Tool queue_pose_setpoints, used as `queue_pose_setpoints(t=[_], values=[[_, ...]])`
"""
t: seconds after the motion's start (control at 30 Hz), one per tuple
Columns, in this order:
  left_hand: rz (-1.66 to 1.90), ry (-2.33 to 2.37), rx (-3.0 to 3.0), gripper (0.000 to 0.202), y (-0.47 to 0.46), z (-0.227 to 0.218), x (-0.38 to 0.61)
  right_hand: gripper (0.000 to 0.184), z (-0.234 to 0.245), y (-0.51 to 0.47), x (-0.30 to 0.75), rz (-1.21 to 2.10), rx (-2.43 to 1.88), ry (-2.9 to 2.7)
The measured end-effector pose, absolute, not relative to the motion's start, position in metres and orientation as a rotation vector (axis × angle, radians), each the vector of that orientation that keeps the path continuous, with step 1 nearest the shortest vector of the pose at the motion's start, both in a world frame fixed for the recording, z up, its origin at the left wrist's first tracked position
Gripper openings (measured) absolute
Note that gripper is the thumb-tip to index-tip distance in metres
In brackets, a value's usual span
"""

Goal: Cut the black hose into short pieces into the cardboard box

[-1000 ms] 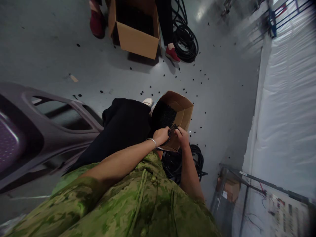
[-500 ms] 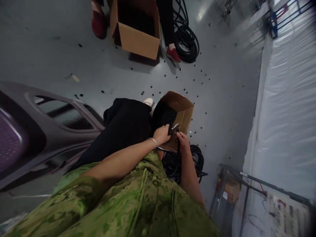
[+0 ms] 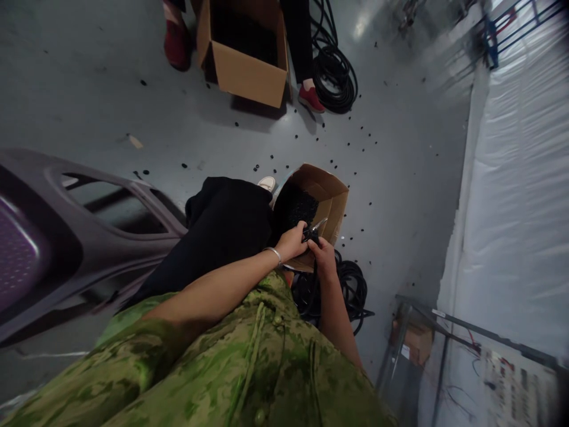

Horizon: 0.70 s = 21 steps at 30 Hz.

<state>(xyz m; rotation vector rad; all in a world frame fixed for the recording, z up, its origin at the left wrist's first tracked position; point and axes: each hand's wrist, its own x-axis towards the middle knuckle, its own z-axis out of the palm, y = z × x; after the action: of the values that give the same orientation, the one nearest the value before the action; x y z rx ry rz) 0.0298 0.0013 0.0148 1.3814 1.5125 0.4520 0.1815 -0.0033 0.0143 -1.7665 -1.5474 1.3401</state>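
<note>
My left hand (image 3: 291, 241), with a silver bracelet at its wrist, is closed around the dark handles of a pair of scissors (image 3: 320, 225). The metal blades point away to the upper right. Close beside them, my right hand (image 3: 325, 257) grips the end of a black hose (image 3: 315, 279) that hangs down toward my lap. Both hands are above the near side of an open cardboard box (image 3: 336, 214), which holds a dark heap of small black pieces (image 3: 299, 204). Whether the blades touch the hose is too small to tell.
A loose black hose coil (image 3: 354, 283) lies right of the box. Another person's red shoes (image 3: 312, 99) flank a second carton (image 3: 251, 77) near a further coil (image 3: 334, 80). Small black pieces dot the floor. A purple-grey shell (image 3: 106, 228) stands left, a metal frame (image 3: 402, 320) right.
My right hand has moved left with the hose end, closer to the scissors and my left hand. The scissors' blades have shifted slightly to the right.
</note>
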Motion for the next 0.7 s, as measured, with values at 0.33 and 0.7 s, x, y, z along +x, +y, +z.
queue_pose_setpoints(t=[0.33,0.7], values=[[0.767,1.333,1.125,0.044,0.005,0.009,0.032,0.044,0.023,-0.009,0.193,1.249,-1.744,-1.575],[0.818,1.011,0.885,0.04,0.001,0.031,0.027,0.045,0.039,0.009,0.232,1.07,-1.833,-1.425]])
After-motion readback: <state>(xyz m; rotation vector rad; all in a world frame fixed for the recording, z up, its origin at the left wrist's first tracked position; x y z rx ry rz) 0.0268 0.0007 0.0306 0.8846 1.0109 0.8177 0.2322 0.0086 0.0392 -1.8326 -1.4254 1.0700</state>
